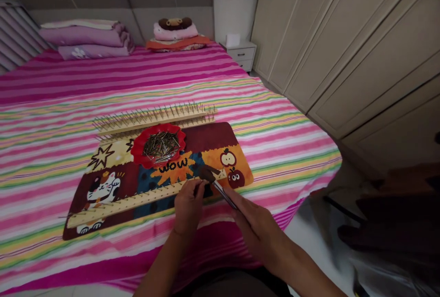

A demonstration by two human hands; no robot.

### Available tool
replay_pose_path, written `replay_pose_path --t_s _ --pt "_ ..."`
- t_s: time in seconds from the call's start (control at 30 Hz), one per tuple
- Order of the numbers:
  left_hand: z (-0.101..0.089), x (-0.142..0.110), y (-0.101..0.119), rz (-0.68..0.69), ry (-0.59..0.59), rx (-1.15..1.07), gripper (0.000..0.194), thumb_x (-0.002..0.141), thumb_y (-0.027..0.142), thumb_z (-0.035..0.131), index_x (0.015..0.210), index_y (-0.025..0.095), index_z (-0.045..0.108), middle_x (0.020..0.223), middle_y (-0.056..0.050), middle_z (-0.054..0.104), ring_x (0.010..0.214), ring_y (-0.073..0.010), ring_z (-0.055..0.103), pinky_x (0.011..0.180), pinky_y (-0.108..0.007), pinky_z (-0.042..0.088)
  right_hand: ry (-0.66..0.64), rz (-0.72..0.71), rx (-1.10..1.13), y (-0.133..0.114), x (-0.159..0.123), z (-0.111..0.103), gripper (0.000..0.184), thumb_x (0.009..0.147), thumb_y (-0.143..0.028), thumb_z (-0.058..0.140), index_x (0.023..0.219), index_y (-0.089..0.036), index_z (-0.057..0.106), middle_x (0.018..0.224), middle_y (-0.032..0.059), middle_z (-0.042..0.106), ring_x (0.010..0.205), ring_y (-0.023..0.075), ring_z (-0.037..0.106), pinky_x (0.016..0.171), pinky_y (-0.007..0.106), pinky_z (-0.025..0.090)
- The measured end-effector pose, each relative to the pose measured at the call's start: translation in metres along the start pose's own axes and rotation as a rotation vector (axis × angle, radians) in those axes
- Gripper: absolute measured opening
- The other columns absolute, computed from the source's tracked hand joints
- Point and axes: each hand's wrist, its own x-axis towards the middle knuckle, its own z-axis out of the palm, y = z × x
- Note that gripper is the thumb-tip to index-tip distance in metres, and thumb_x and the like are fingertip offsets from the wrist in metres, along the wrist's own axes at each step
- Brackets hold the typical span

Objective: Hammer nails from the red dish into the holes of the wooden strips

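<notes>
Head view, mat (213, 135): lies on your bed (292, 136), probably as a firmer base.
Bowl (136, 154): on the mat, full of nails (161, 145), likely central for easy reach.
Strip (120, 205): across the mat's near side, close to you.
Left hand (188, 205): your fingers nearly closed at the strip; you cannot tell whether they pinch a nail.
Right hand (256, 228): wrapped round the hammer (220, 188), its head beside your left fingertips.

Wears dark clothing (237, 283), visible at the very bottom between two bare forearms (304, 267); has both hands (256, 233) bare.
</notes>
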Motion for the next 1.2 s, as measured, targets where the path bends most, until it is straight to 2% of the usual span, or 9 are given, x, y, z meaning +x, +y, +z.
replay_pose_path --t_s 0.13,0.33,0.47,0.57,0.67,0.8,0.9,1.0,1.2 --pt "-0.001 -0.001 0.000 -0.017 -0.029 0.018 0.019 0.080 0.028 0.048 0.080 0.022 0.066 0.074 -0.001 0.065 0.070 -0.0154 0.059 0.068 -0.025 0.044 -0.071 0.063 -0.034 -0.001 0.005 0.003 0.054 0.091 -0.014 0.038 0.142 -0.032 0.033 0.138 0.0025 0.053 0.122 0.0235 0.053 0.102 0.045 0.044" --pt "0.001 0.002 0.000 -0.031 -0.037 -0.038 0.018 0.079 0.030 0.050 0.084 0.022 0.065 0.085 -0.003 0.068 0.081 -0.0172 0.062 0.077 -0.028 0.046 -0.024 0.155 0.114 0.000 -0.025 -0.008 0.048 0.094 -0.022 0.041 0.140 -0.034 0.037 0.140 -0.0003 0.051 0.126 0.0204 0.049 0.106 0.039 0.039" --pt "-0.010 -0.004 0.000 -0.055 -0.076 -0.050 0.021 0.076 0.031 0.053 0.090 0.021 0.066 0.085 -0.004 0.069 0.077 -0.0170 0.063 0.074 -0.028 0.048 -0.085 0.263 0.254 0.035 -0.054 0.002 0.045 0.093 -0.027 0.043 0.137 -0.034 0.043 0.139 0.0010 0.053 0.127 0.0216 0.048 0.106 0.039 0.038" --pt "-0.036 -0.002 0.000 -0.050 -0.084 -0.016 0.020 0.077 0.034 0.052 0.084 0.023 0.067 0.083 -0.002 0.069 0.075 -0.0165 0.063 0.071 -0.027 0.048 -0.088 0.345 0.314 0.072 -0.069 0.022 0.044 0.092 -0.032 0.045 0.136 -0.032 0.047 0.138 0.0021 0.053 0.127 0.0229 0.047 0.107 0.040 0.036" --pt "-0.071 0.023 -0.002 -0.052 -0.003 0.096 0.021 0.078 0.037 0.051 0.081 0.024 0.067 0.082 -0.002 0.070 0.073 -0.0164 0.063 0.068 -0.025 0.048 -0.057 0.372 0.310 0.098 -0.077 0.039 0.044 0.089 -0.041 0.049 0.131 -0.029 0.054 0.134 0.0044 0.057 0.126 0.0249 0.049 0.107 0.041 0.035" --pt "-0.098 0.085 -0.015 0.000 0.049 0.425 0.023 0.079 0.029 0.050 0.088 0.021 0.069 0.094 -0.006 0.069 0.084 -0.0201 0.063 0.077 -0.028 0.045 -0.041 0.381 0.347 0.107 -0.075 0.044 0.047 0.088 -0.047 0.047 0.131 -0.029 0.054 0.134 0.0047 0.058 0.125 0.0251 0.050 0.107 0.041 0.035" --pt "-0.096 0.125 -0.026 -0.028 -0.147 0.618 0.021 0.077 0.025 0.053 0.086 0.020 0.071 0.091 -0.009 0.070 0.085 -0.0226 0.063 0.074 -0.029 0.044 -0.048 0.383 0.383 0.109 -0.073 0.043 0.047 0.088 -0.048 0.048 0.131 -0.030 0.054 0.135 0.0042 0.057 0.126 0.0248 0.048 0.107 0.040 0.035" --pt "-0.088 0.145 -0.033 -0.080 -0.301 0.682 0.017 0.072 0.023 0.058 0.080 0.022 0.072 0.082 -0.008 0.071 0.079 -0.0228 0.063 0.069 -0.028 0.042 -0.064 0.396 0.379 0.115 -0.074 0.044 0.048 0.087 -0.048 0.049 0.131 -0.029 0.054 0.136 0.0054 0.055 0.128 0.0254 0.047 0.107 0.041 0.034" --pt "-0.093 0.150 -0.039 -0.093 -0.329 0.630 0.010 0.069 0.023 0.060 0.067 0.022 0.069 0.064 -0.003 0.067 0.064 -0.0182 0.060 0.061 -0.026 0.039 -0.080 0.383 0.395 0.120 -0.075 0.046 0.047 0.088 -0.045 0.048 0.133 -0.029 0.052 0.137 0.0048 0.055 0.129 0.0247 0.046 0.108 0.040 0.034"
